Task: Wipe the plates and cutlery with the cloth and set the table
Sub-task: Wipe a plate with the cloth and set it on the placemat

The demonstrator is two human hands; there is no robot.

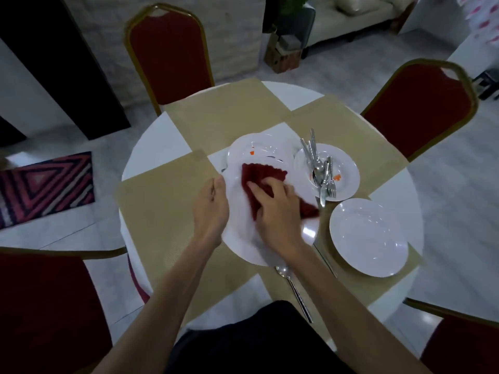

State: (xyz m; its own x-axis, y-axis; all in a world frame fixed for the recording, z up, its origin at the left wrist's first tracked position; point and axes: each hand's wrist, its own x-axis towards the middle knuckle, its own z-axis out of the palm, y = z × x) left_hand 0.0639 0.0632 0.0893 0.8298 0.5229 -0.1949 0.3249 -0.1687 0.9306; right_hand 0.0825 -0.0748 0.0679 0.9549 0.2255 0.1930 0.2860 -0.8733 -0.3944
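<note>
A white plate [243, 233] is held tilted over the table's middle; my left hand [210, 209] grips its left rim. My right hand [275, 209] presses a dark red cloth [259, 176] onto the plate's face, fingers spread on the cloth. Behind it lies a stack of white plates [256, 149] with an orange smear. To the right a smaller plate [345, 168] carries several forks and spoons [318, 168] and an orange spot. A clean white plate [370, 236] sits on the right placemat. One spoon [294, 290] lies on the near placemat.
Tan placemats [162, 211] cover the round white table [151, 141]. Red chairs with gold frames stand at the far left [167, 58], far right [415, 109], near left [46, 306] and near right [464, 344]. A patterned rug [46, 187] lies on the floor at left.
</note>
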